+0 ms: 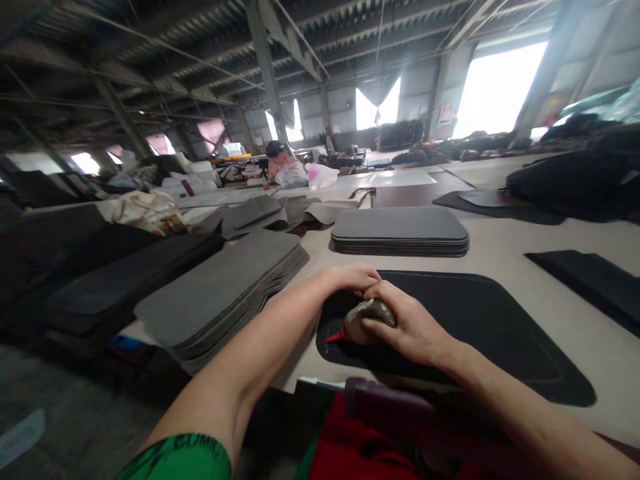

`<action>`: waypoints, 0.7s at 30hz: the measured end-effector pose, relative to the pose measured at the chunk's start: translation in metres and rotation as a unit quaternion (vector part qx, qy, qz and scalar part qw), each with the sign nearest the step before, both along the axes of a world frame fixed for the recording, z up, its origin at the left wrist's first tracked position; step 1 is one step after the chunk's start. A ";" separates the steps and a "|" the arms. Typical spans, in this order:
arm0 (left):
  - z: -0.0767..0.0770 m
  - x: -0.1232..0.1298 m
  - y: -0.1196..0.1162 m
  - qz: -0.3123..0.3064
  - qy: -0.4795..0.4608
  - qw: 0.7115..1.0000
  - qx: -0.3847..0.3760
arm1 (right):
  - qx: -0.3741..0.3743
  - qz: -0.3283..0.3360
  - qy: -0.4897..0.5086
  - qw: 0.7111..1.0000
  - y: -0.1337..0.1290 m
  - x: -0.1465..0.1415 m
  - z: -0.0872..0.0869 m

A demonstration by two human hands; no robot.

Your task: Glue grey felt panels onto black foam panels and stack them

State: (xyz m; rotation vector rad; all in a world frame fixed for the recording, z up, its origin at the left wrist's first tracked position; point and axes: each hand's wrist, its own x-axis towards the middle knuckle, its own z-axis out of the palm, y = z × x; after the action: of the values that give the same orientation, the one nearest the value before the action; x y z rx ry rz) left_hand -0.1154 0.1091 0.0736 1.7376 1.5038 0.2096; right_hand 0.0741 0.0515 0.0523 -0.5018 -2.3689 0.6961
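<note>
My right hand (407, 320) is wrapped around a squeeze bottle (365, 323), stained and brownish, that lies tilted with its red nozzle (336, 337) pointing down to the left. The nozzle tip is at the near left corner of a black panel (450, 320) with rounded corners, where a faint line runs along the border. Over the panel's far left edge, my left hand (354, 275) is bent down with its fingers reaching toward my right hand. Its fingertips are partly hidden; I see nothing held in it.
A stack of grey rounded panels (400, 227) stands just beyond the black one. Left of my arm is another tall stack of grey panels (225, 287). Dark folded material (595, 280) lies at the right. Farther back, a person (279, 160) is near plastic bags (320, 175).
</note>
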 end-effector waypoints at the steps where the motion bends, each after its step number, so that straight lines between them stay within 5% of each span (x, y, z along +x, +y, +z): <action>1: 0.001 -0.001 -0.001 -0.001 -0.009 1.000 0.004 | 0.007 -0.004 0.002 1.000 0.002 -0.003 -0.001; 5: 0.009 -0.010 -0.006 0.011 -0.051 0.998 0.039 | 0.022 -0.035 0.008 0.999 0.018 -0.010 -0.001; 11: 0.022 -0.056 -0.022 0.127 -0.046 0.978 0.156 | 0.012 -0.127 0.020 0.992 0.049 -0.022 -0.003; 16: -0.005 -0.084 -0.054 0.146 0.018 0.968 0.204 | -0.048 -0.136 0.047 0.988 0.058 -0.025 -0.006; 21: -0.035 -0.083 -0.086 0.155 0.050 0.957 0.239 | -0.059 -0.144 0.050 0.987 0.056 -0.021 -0.008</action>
State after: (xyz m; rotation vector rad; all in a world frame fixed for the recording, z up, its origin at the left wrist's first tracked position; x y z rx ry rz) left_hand -0.1980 0.0229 0.0387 1.8876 1.9136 0.7064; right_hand 0.0528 0.1078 0.0438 -0.8220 -2.1143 0.7103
